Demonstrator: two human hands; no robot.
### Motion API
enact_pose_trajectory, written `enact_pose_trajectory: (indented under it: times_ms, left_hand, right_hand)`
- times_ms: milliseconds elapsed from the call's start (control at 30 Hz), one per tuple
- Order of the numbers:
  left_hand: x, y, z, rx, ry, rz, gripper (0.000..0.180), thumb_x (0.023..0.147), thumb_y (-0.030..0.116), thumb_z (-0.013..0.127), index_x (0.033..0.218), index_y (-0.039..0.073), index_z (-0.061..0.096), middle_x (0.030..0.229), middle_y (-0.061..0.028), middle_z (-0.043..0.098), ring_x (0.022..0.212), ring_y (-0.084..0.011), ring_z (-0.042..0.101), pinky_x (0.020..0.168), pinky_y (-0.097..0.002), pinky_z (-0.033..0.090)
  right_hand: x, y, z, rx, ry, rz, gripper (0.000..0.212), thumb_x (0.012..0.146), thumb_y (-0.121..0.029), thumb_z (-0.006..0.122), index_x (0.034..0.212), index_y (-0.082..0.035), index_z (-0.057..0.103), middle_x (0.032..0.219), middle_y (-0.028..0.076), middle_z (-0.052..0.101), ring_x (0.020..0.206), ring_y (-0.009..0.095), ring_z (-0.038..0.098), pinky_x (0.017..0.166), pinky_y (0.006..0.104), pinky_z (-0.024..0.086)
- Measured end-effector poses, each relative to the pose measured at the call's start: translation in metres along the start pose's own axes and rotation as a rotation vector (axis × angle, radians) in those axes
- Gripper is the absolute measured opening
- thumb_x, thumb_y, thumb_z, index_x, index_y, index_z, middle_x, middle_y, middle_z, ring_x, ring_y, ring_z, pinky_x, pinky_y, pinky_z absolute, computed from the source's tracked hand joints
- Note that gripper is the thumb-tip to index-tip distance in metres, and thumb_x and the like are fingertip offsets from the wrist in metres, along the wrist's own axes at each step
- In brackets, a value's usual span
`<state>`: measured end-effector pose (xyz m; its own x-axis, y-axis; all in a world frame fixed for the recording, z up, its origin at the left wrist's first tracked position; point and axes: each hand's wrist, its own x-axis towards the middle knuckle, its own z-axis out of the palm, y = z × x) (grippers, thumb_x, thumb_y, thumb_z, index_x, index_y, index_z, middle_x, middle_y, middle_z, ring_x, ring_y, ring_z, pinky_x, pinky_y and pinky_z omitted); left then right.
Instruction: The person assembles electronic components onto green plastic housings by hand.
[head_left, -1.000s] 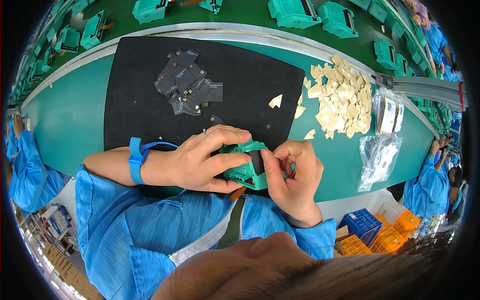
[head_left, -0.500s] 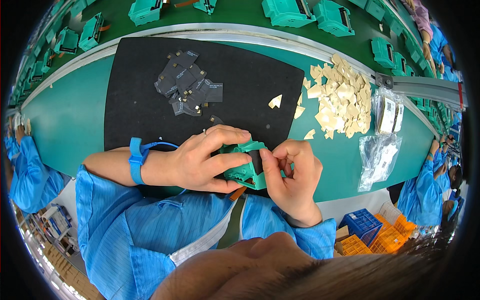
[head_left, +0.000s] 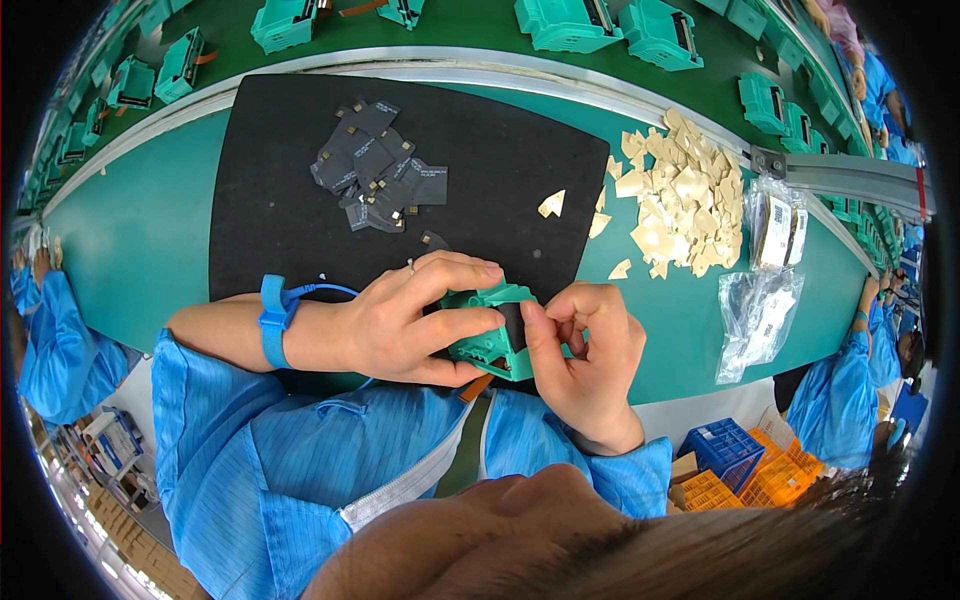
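Close to my body, at the near edge of the black mat [head_left: 480, 190], I hold a green plastic housing [head_left: 487, 350] tilted. My left hand [head_left: 400, 325] wraps round its left side, fingers spread over the top and thumb side hidden. A dark flat piece [head_left: 516, 325] shows in the housing's opening, and an orange flex strip [head_left: 476, 387] hangs below it. My right hand [head_left: 590, 355] is closed in a pinch at the right edge, thumb tip against the dark piece. Whatever lies between its fingertips is hidden. A blue wrist strap [head_left: 274, 322] circles my left wrist.
Dark flat flex circuits [head_left: 375, 165] lie heaped on the mat. Right of it spreads a pile of cream-coloured cut pieces [head_left: 690, 195], beside clear plastic bags [head_left: 758, 325]. Beyond a metal rail, green housings [head_left: 567, 24] sit on a conveyor. Co-workers in blue [head_left: 835, 400] work at both sides.
The housings on the far conveyor have shifted slightly left. My hands and the held housing stay almost still. A co-worker at the right has moved a little.
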<state>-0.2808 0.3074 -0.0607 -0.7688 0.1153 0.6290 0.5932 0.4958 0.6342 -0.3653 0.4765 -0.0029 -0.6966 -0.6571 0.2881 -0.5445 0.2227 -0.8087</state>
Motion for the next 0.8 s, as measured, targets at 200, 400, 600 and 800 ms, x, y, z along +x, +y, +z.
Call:
enact_pose_trajectory:
  times_ms: [200, 400, 600, 800]
  left_hand:
    - [-0.001, 0.0, 0.002, -0.002, 0.009, 0.0, 0.05, 0.063, 0.021, 0.077, 0.105, 0.004, 0.055, 0.109, -0.0205, 0.051, 0.094, -0.0339, 0.059, 0.065, -0.0326, 0.053]
    - [0.004, 0.003, -0.004, 0.04, -0.051, -0.02, 0.051, 0.059, 0.021, 0.077, 0.104, 0.006, 0.06, 0.105, -0.0181, 0.05, 0.094, -0.0334, 0.058, 0.064, -0.0325, 0.054]
    - [0.008, 0.0, -0.007, 0.048, -0.082, 0.009, 0.053, 0.056, 0.021, 0.078, 0.104, 0.006, 0.06, 0.103, -0.017, 0.049, 0.091, -0.0325, 0.058, 0.059, -0.0315, 0.054]
    - [0.005, 0.003, -0.016, 0.069, -0.177, -0.027, 0.06, 0.061, 0.033, 0.081, 0.107, 0.003, 0.058, 0.112, -0.0224, 0.046, 0.095, -0.0379, 0.056, 0.074, -0.0393, 0.051]
  right_hand:
    - [0.001, -0.001, 0.0, -0.11, -0.016, -0.083, 0.023, 0.07, 0.002, 0.069, 0.081, -0.005, 0.05, 0.062, 0.005, 0.052, 0.049, 0.017, 0.052, 0.042, 0.0276, 0.039]
    - [0.008, -0.003, -0.01, -0.474, 0.027, -0.094, 0.028, 0.067, -0.006, 0.07, 0.09, -0.005, 0.053, 0.072, 0.007, 0.054, 0.056, 0.024, 0.054, 0.045, 0.033, 0.041]
    - [0.002, -0.011, -0.029, -0.242, -0.145, -0.087, 0.045, 0.065, -0.019, 0.077, 0.101, -0.002, 0.055, 0.084, 0.01, 0.055, 0.068, 0.026, 0.06, 0.053, 0.0314, 0.048]
    - [0.002, -0.018, -0.012, -0.3, -0.327, -0.061, 0.059, 0.063, -0.024, 0.078, 0.112, -0.001, 0.054, 0.102, 0.012, 0.055, 0.081, 0.028, 0.062, 0.063, 0.0326, 0.052]
